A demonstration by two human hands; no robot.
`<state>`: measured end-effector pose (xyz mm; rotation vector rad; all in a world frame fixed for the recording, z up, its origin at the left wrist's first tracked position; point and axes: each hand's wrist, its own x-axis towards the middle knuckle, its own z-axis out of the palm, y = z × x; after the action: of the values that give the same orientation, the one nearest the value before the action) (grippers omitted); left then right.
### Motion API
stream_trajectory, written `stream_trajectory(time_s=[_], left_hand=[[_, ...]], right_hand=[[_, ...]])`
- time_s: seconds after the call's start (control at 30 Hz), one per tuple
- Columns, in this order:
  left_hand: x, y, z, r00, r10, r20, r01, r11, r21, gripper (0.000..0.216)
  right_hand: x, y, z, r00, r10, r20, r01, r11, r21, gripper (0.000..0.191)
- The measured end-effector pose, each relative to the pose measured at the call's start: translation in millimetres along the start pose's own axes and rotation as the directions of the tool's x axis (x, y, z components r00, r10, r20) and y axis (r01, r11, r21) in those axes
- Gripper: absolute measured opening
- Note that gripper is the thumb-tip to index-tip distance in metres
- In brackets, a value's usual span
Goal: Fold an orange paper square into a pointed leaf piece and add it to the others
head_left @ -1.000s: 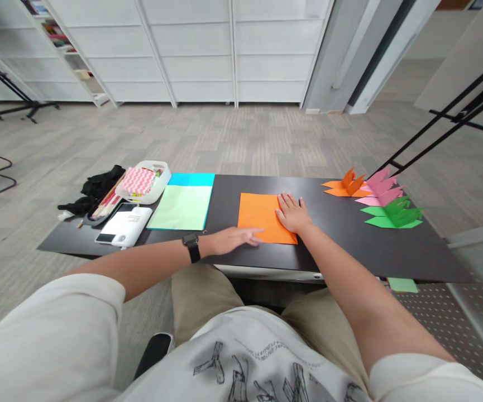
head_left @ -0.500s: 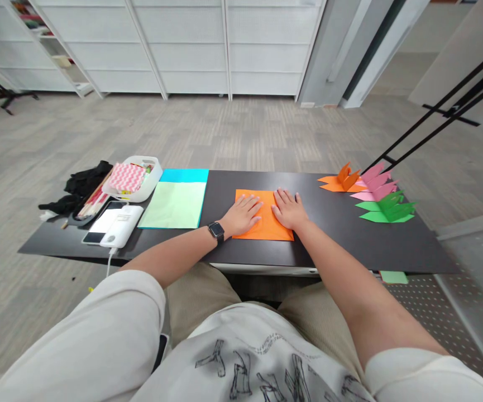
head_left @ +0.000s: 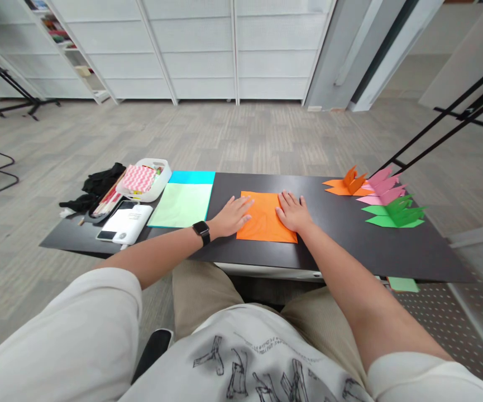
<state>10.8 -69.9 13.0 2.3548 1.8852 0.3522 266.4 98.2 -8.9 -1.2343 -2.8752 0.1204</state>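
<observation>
An orange sheet of paper (head_left: 263,220) lies flat on the dark table in front of me, with faint crease lines across it. My left hand (head_left: 230,216), a black watch on its wrist, is at the sheet's left edge. Its fingers are stretched out and only the fingertips reach over the paper. My right hand (head_left: 293,212) rests with spread fingers on the sheet's right side. Neither hand grips anything.
Left of the sheet lies a stack of light green and blue paper (head_left: 181,204). Beyond it are a white power bank (head_left: 135,222), a white basket (head_left: 163,177) and black cloth (head_left: 103,181). Folded orange (head_left: 348,183), pink (head_left: 381,187) and green paper shapes (head_left: 395,213) stand at right.
My left hand has slid leftward, from lying on the orange paper to its left edge. My right hand stays on the right side. The view has shifted slightly.
</observation>
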Motion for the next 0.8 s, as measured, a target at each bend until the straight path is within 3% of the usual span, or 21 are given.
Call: stream_trajectory(time_s=[0.07,0.13,0.33,0.5,0.57,0.63,0.7,0.8], left_hand=[[10.7,-2.1,-4.7,0.994,-0.077,-0.075,0.075,0.997,-0.024,0.066],[19.8,2.3,-2.5,0.993,-0.07,-0.096,0.068,0.997,-0.023,0.066],[23.9,19.9,20.2,0.993,0.106,0.041,-0.108,0.994,0.028,0.067],[22.3,19.6,24.2,0.993,0.113,0.016,-0.114,0.992,0.054,0.068],[22.6,19.8,24.7,0.993,0.115,0.001,-0.115,0.992,0.052,0.068],[23.1,20.2,26.0,0.994,0.111,-0.01,-0.11,0.993,0.048,0.07],[23.7,19.8,28.0,0.993,0.115,-0.02,-0.114,0.993,0.043,0.073],[24.5,17.9,31.3,0.99,0.137,-0.027,-0.136,0.99,0.032,0.075]], right_hand=[[-0.3,-0.4,-0.2,1.0,-0.002,-0.009,0.002,1.0,0.003,0.073],[-0.9,-1.0,0.6,1.0,-0.005,-0.015,0.005,1.0,0.006,0.073],[0.9,2.8,4.8,1.0,-0.008,-0.017,0.008,1.0,0.024,0.071],[14.6,9.6,-5.9,0.994,0.087,0.062,-0.1,0.962,0.253,0.072],[17.6,-2.4,-10.6,0.985,0.167,0.032,-0.168,0.928,0.332,0.073],[16.6,-27.5,-11.5,0.978,0.181,-0.103,-0.135,0.927,0.35,0.07],[11.9,-60.4,-7.8,0.983,0.069,-0.169,-0.004,0.935,0.354,0.07],[3.0,-103.2,3.1,0.991,-0.047,-0.129,0.092,0.925,0.37,0.07]])
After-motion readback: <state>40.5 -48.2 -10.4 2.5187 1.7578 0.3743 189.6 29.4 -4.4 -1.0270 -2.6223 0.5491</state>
